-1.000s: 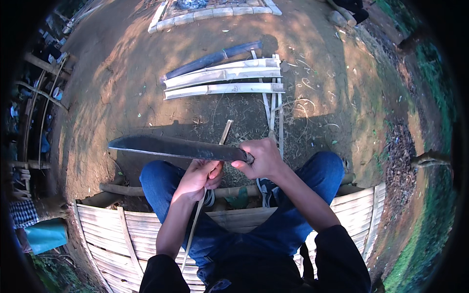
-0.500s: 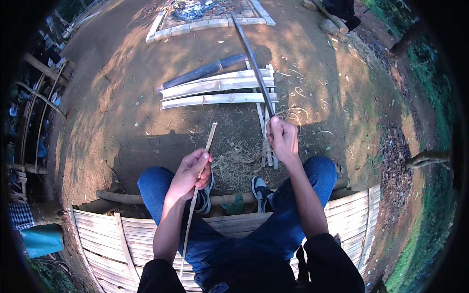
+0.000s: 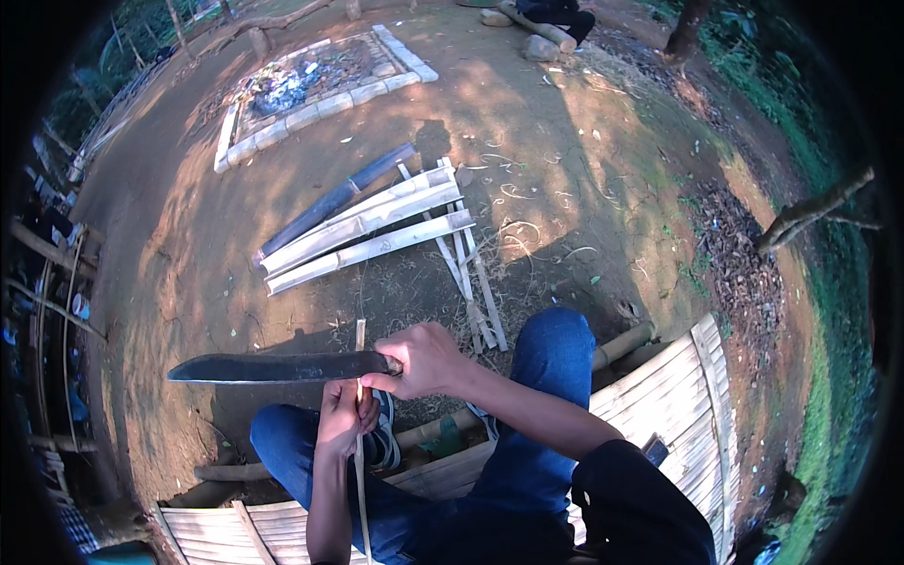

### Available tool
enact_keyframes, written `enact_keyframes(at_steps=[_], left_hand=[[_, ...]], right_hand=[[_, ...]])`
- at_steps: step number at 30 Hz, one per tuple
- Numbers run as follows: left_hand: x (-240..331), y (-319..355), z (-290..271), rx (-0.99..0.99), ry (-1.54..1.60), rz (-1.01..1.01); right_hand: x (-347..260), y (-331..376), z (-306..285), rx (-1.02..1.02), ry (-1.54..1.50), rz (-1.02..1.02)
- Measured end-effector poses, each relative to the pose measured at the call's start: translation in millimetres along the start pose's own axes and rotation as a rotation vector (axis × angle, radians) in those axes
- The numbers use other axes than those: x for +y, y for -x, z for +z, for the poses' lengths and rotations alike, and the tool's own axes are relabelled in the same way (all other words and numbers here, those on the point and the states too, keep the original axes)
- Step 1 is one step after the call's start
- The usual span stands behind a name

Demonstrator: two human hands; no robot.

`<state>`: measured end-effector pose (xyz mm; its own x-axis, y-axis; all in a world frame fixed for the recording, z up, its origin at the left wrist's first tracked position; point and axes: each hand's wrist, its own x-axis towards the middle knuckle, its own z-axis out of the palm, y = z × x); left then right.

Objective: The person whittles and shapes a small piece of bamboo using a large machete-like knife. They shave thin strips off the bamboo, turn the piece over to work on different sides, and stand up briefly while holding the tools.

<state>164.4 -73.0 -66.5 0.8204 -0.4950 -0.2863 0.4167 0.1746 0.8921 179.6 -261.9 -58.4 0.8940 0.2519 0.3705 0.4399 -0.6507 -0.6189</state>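
My left hand [image 3: 341, 418] is closed around a thin bamboo strip [image 3: 361, 476], which stands lengthwise from above my fingers down past my left leg. My right hand [image 3: 421, 359] grips the handle of a machete [image 3: 273, 368] just above the left hand. The dark, broad blade points left and crosses the strip close to the handle end. Whether its edge touches the strip, I cannot tell. Farther off on the ground lie split bamboo halves [image 3: 377, 256] with pale inner faces, beside a dark whole bamboo pole [image 3: 334, 202].
Narrow bamboo slats [image 3: 480, 292] lie under the split halves, with curly shavings [image 3: 516, 235] to their right. A bamboo-slat bench [image 3: 659, 414] is under me. A brick-edged fire pit [image 3: 301, 116] holds ash at the far left. Another person [image 3: 556, 21] sits at the far edge.
The machete has swung from pointing away to lying crosswise, pointing left. My right hand has come in next to the left hand, which is lower now. The view has turned to the right.
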Motion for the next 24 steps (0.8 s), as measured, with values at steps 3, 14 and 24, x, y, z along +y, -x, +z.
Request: enact_keyframes(at_steps=[3, 14, 24], left_hand=[[5, 5, 13, 0.142, 0.070, -0.002], [14, 7, -3, 0.052, 0.025, 0.053], [5, 2, -13, -0.105, 0.189, -0.077]], right_hand=[[10, 0, 2, 0.020, 0.069, 0.083], [34, -3, -31, 0.274, -0.541, 0.464], [-3, 0, -16, 0.040, -0.121, -0.095]])
